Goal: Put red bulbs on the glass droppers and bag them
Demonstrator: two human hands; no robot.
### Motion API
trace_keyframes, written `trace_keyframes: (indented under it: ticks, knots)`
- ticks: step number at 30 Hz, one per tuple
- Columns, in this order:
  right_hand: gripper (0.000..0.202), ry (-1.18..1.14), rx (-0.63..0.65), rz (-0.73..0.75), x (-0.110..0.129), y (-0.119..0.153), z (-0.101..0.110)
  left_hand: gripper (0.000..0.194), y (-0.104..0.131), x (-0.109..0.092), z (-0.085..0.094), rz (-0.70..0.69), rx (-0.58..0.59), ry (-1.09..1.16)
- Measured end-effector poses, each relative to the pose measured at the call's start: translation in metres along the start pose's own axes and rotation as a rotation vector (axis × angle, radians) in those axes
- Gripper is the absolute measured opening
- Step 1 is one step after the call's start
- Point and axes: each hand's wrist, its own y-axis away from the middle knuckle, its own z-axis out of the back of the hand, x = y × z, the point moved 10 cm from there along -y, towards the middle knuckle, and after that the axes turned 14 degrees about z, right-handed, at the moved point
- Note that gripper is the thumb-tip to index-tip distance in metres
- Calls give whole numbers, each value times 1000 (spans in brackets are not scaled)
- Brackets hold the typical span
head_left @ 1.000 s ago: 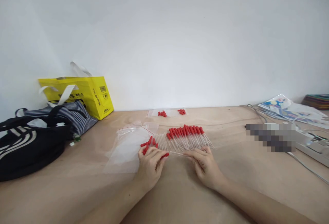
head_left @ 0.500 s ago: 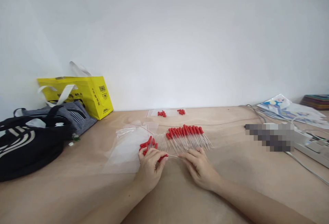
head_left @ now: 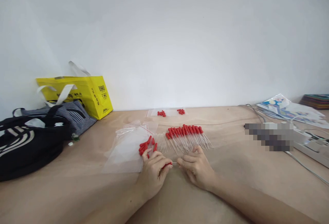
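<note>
The left grip (head_left: 154, 169) is narrowly pinching a bulb (head_left: 168, 164), probably soft; the right grip (head_left: 197, 166) is pinching a tube (head_left: 174, 164), probably light, brittle, best held near the bulb.

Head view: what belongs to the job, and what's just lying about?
Likely the job: held cap, held tube, loose caps, bare tubes, capped tubes, far caps, clear bags.

Likely lying about: yellow bag, striped bag, black bag, papers, power strip.
</note>
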Motion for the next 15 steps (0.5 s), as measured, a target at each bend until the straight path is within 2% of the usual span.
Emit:
trace_keyframes:
  ticks: [4, 9, 15]
  knots:
    - [23, -9, 1, 23, 3, 0, 0, 15, 2, -6, -3, -54, 23, 4]
    - [24, -24, 0, 13, 4, -1, -6, 16, 3, -9, -5, -105, -31, 41]
    - [22, -118, 42, -46, -2, -2, -11, 14, 0, -8, -3, -87, -34, 29]
